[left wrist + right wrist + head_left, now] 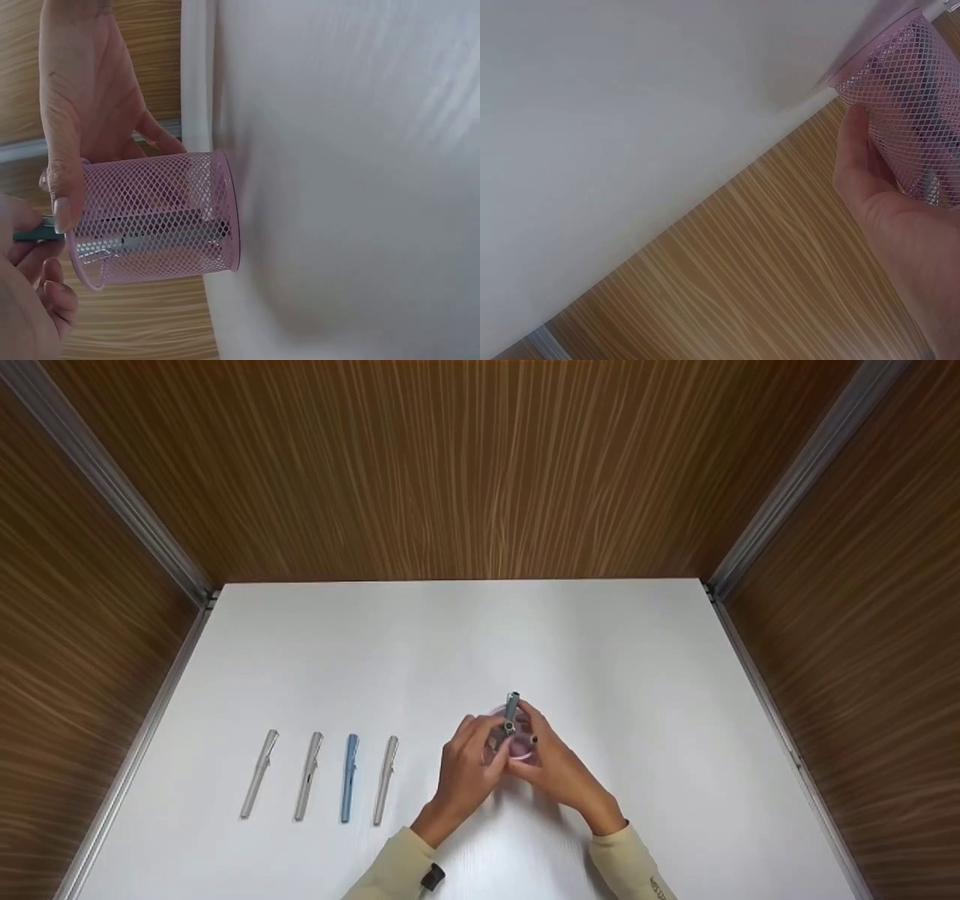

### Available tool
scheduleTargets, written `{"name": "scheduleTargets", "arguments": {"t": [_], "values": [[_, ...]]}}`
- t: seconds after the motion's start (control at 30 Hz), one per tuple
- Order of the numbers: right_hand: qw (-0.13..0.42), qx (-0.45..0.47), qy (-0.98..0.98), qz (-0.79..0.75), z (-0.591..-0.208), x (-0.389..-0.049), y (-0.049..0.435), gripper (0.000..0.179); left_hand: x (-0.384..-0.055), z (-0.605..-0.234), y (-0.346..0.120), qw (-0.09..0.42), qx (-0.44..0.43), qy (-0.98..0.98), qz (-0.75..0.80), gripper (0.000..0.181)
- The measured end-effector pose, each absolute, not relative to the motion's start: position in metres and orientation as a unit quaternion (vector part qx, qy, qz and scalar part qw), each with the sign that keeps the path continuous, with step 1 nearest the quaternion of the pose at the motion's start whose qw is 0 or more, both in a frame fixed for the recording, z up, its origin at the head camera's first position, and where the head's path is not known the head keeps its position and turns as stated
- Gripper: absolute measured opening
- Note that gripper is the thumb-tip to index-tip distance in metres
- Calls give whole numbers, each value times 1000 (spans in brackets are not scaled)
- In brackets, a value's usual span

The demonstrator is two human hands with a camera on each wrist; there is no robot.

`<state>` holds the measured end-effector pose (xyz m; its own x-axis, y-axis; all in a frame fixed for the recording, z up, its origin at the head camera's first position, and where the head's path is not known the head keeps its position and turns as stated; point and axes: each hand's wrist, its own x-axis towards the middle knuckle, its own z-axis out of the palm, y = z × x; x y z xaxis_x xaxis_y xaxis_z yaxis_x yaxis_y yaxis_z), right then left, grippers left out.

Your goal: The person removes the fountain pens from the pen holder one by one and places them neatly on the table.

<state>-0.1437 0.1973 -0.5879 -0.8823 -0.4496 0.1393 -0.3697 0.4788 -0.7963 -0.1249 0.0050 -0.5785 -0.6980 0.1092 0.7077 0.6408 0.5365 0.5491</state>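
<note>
A pink mesh pen holder [154,184] stands upright on the white tabletop. My right hand [559,765] grips it by the side, its thumb and fingers around the mesh [904,112]. At the mouth of the holder, my left hand [469,761] pinches a dark green pen [36,229] between thumb and fingers. Inside, through the mesh, pens [169,236] show, one silvery and one dark. In the head view, a grey-green pen [512,706] sticks out past the far rim. The fingers partly hide the holder's rim there.
To the left lie a silver pen [259,774], a second silver pen [308,776], a blue pen [349,778] and another silver pen [385,780], spaced in a row. Wood-grain panels [465,472] wall the white table [615,660] at the back and both sides.
</note>
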Motion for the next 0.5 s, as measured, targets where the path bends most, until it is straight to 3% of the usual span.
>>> {"name": "scheduleTargets", "arguments": {"t": [0.5], "values": [[57,-256,843,-470,-588,-145,199,99,-127,-565,0,324,-244,-790,-459,32]]}}
